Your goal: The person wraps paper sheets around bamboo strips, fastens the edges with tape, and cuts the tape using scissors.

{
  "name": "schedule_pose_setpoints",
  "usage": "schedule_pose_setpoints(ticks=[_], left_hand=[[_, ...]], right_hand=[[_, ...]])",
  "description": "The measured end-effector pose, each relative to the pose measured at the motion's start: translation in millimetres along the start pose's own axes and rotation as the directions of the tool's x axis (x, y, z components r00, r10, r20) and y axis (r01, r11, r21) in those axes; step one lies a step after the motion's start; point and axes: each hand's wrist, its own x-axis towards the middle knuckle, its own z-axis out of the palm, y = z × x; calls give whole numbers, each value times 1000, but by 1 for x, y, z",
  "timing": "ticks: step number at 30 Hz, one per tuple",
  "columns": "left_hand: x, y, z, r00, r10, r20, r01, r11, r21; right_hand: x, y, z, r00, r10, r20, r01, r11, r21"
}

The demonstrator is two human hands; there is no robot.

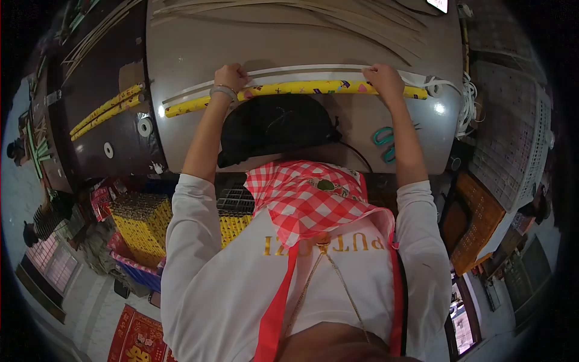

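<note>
A long yellow patterned tube (295,87) lies across the table. Just behind it runs a thin white strip (307,67), stretched between my two hands. My left hand (232,77) is closed on the strip near the tube's left part. Towards the tube's right end, my right hand (383,79) is also closed, pinching the strip. Both hands are right beside the tube; whether they touch it is hard to tell. A black bag (277,127) rests on the table in front of the tube.
Teal scissors (385,143) lie right of the bag. Thin strips (325,21) spread over the table's far side. At left are two yellow tubes (108,111) and tape rolls (145,126). White cord (467,108) hangs at the right edge. Stacked yellow tubes (142,226) stand below left.
</note>
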Motion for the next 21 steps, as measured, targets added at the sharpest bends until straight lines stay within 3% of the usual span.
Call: schedule_pose_setpoints(ticks=[9,21], left_hand=[[0,-1,3,998,40,-39,-37,997,73],[2,-5,12,991,70,-118,-62,996,71]], right_hand=[[2,0,-3,997,-19,71,19,1000,0],[7,-8,-13,975,73,210,-83,996,39]])
